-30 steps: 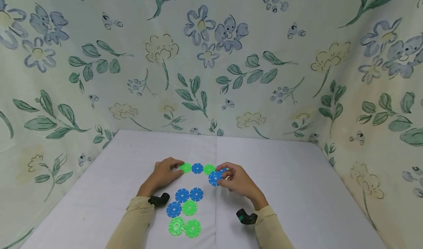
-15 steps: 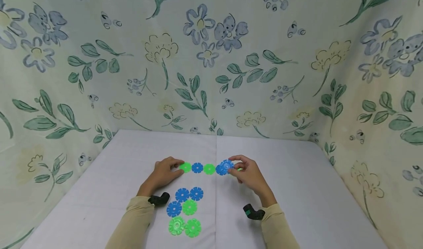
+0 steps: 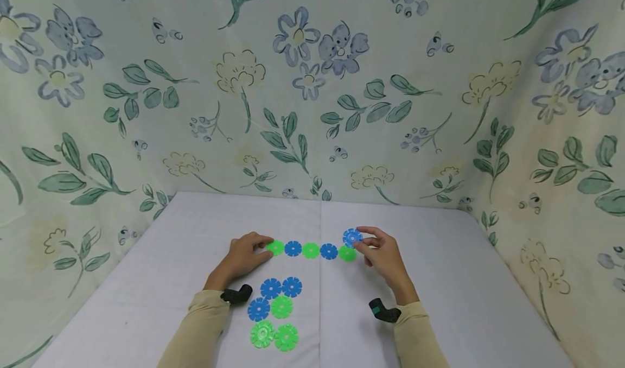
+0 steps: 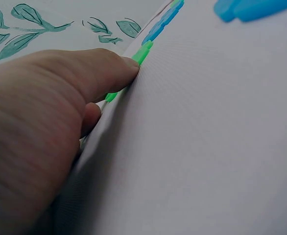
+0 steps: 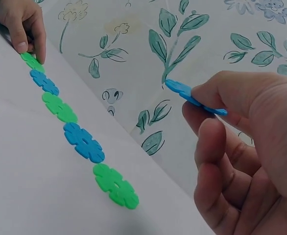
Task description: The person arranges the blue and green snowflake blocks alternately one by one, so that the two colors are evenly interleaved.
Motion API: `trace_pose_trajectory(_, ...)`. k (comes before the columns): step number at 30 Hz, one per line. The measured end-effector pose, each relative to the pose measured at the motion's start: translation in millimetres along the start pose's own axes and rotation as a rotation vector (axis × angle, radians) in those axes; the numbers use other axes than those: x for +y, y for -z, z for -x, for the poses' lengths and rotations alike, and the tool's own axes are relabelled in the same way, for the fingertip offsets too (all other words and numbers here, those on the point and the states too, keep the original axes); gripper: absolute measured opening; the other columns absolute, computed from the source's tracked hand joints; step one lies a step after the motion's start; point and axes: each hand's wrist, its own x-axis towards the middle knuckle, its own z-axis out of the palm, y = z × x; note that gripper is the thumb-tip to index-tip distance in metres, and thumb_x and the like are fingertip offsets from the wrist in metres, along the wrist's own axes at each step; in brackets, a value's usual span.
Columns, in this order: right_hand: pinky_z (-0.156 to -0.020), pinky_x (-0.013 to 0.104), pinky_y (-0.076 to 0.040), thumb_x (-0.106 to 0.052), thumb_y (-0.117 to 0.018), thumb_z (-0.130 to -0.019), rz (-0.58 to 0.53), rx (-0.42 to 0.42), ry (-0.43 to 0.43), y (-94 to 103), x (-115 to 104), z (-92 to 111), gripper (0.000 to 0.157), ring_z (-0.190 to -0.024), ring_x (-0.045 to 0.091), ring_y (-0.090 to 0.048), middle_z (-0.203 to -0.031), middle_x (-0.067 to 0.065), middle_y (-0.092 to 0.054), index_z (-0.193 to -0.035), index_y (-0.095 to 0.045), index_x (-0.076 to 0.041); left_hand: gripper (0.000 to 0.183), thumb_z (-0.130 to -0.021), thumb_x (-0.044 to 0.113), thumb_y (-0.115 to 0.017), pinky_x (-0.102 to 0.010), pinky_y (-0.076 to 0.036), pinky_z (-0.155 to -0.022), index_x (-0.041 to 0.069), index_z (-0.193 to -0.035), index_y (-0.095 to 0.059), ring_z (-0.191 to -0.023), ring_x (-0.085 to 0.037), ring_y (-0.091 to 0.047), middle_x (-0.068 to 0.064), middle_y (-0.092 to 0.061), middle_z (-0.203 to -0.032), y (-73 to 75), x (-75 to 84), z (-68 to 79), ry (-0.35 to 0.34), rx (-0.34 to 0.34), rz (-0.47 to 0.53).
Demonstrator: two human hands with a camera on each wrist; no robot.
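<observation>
My right hand (image 3: 386,257) pinches a blue snowflake disc (image 3: 351,238), a flat notched plastic building disc, between thumb and fingers. In the right wrist view this blue disc (image 5: 180,89) is raised off the table, seen nearly edge-on. It overlaps the green disc (image 3: 347,254) at the row's right end in the head view. Leftward from there run a blue disc (image 3: 329,251), a green disc (image 3: 310,250) and another blue disc (image 3: 293,248). At the row's left end my left hand (image 3: 244,257) holds a green disc (image 3: 276,248) by its edge; the left wrist view shows the thumb on this green disc (image 4: 143,52).
Nearer me lies a cluster of loose discs, among them blue discs (image 3: 270,289) and green discs (image 3: 286,337). A white cloth covers the table (image 3: 464,303). A floral curtain (image 3: 312,86) hangs behind and at the sides.
My right hand has carried the blue disc rightward and away from me, along the row to its right end, uncovering the blue and green discs there. My left hand has stayed in place.
</observation>
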Motion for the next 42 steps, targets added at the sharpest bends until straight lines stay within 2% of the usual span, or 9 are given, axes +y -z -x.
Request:
trace_pose_trajectory(6,-0.057,0.026,-0.048,-0.031,-0.076,-0.09,-0.003,0.049,-0.049,4.0,8.3,-4.3,0.041,-0.057,0.017,-0.052,-0.099,0.018,-0.069,-0.128,-0.064,-0.028,0.037,-0.089,0.04,-0.074,-0.037,-0.027,-0.083,0.031,-0.124,-0.07,-0.086,-0.011,-0.049,0.013,-0.059,-0.093,1.6,1.5,1.0,-0.009,0.004,0.006)
trace_pose_trajectory(11,-0.058,0.027,-0.049,-0.03,-0.076,-0.09,0.048,0.104,-0.105,7.2,12.4,-5.0,0.041,-0.059,0.018,-0.054,-0.094,0.009,-0.069,-0.129,-0.063,-0.027,0.037,-0.089,0.041,-0.074,-0.037,-0.027,-0.083,0.031,-0.124,-0.07,-0.086,-0.011,-0.049,0.013,-0.059,-0.094,0.4,1.4,0.3,-0.023,0.006,0.015)
trace_pose_trajectory(15,-0.057,0.027,-0.049,-0.028,-0.075,-0.089,0.073,0.141,-0.136,9.0,15.2,-5.3,0.041,-0.059,0.018,-0.055,-0.093,0.007,-0.07,-0.128,-0.064,-0.024,0.036,-0.089,0.041,-0.074,-0.036,-0.027,-0.083,0.032,-0.124,-0.07,-0.086,-0.01,-0.049,0.014,-0.059,-0.094,-1.2,0.8,-0.2,-0.025,0.005,0.014)
trace_pose_trajectory(20,-0.054,0.027,-0.049,-0.026,-0.075,-0.089,0.069,0.151,-0.174,10.3,22.2,-5.7,0.043,-0.056,0.016,-0.056,-0.093,0.009,-0.071,-0.129,-0.063,-0.02,0.036,-0.088,0.04,-0.075,-0.036,-0.027,-0.083,0.033,-0.123,-0.07,-0.086,-0.01,-0.049,0.014,-0.058,-0.092,-2.5,-0.7,-0.1,-0.011,0.003,0.016)
trace_pose_trajectory(29,-0.054,0.028,-0.049,-0.024,-0.074,-0.089,0.098,0.183,-0.213,5.8,34.0,-7.5,0.041,-0.057,0.018,-0.057,-0.092,0.008,-0.07,-0.128,-0.064,-0.019,0.036,-0.088,0.041,-0.075,-0.036,-0.026,-0.082,0.033,-0.123,-0.07,-0.085,-0.01,-0.049,0.014,-0.058,-0.091,-3.2,-1.8,0.0,-0.009,0.005,0.012)
trace_pose_trajectory(42,-0.054,0.03,-0.048,-0.022,-0.072,-0.087,0.167,0.181,-0.21,3.1,38.1,-9.1,0.039,-0.055,0.019,-0.058,-0.086,0.006,-0.068,-0.125,-0.065,-0.018,0.036,-0.089,0.041,-0.074,-0.036,-0.027,-0.083,0.032,-0.124,-0.07,-0.085,-0.01,-0.049,0.014,-0.059,-0.093,-0.1,-2.6,0.6,-0.029,0.01,0.015)
